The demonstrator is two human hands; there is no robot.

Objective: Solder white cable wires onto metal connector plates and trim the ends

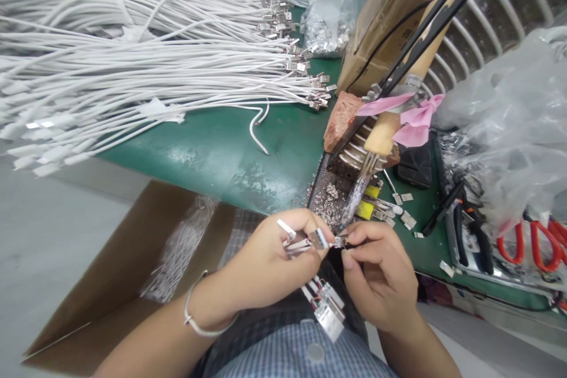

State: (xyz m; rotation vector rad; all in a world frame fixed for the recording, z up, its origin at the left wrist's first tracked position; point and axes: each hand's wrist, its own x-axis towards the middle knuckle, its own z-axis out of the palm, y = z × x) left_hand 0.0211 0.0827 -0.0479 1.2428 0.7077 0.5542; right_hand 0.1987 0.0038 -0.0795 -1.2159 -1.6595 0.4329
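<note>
My left hand [283, 260] is closed around several white USB cables, whose bare metal connectors [330, 313] hang below the palm. Another metal plug [318, 239] sticks out between its thumb and forefinger. With thumb and fingertips, my right hand [381, 274] pinches a small connector end [340, 242] that meets the left fingertips; its fine wires are partly hidden. Just beyond both hands, a soldering iron [376, 139] with a wooden handle and pink ribbon points down over a tray of solder crumbs [330, 198].
Bundled white cables [177, 71] cover the table's left side. A brick [341, 121] props the iron. To the right lie red-handled scissors [543, 245], black-handled pliers [472, 236] and plastic bags [509, 130]. An open cardboard box [110, 260] stands below the table edge.
</note>
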